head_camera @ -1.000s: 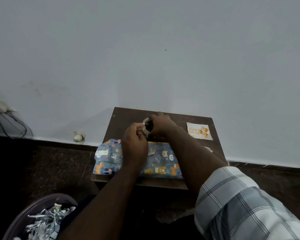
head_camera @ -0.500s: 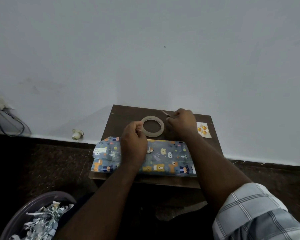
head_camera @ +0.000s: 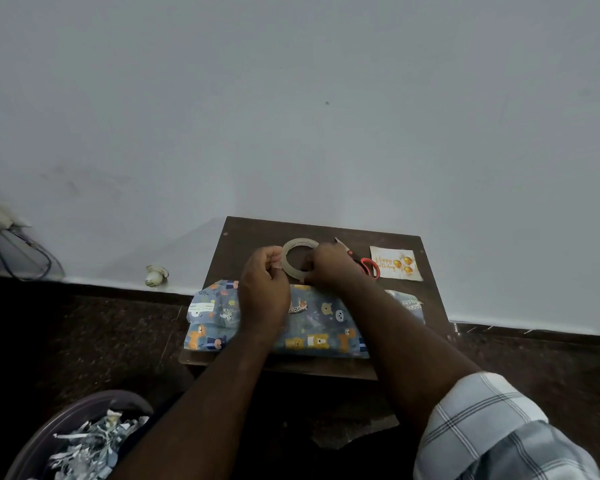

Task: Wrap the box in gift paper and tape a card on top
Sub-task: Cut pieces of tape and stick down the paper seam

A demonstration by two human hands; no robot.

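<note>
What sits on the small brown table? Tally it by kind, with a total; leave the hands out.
Wrapped box: 1
Tape roll: 1
Scissors: 1
Birthday card: 1
Total: 4

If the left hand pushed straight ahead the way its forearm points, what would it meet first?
Most likely the tape roll, which lies just beyond the left hand toward the wall; the height gap between them is unclear.
</note>
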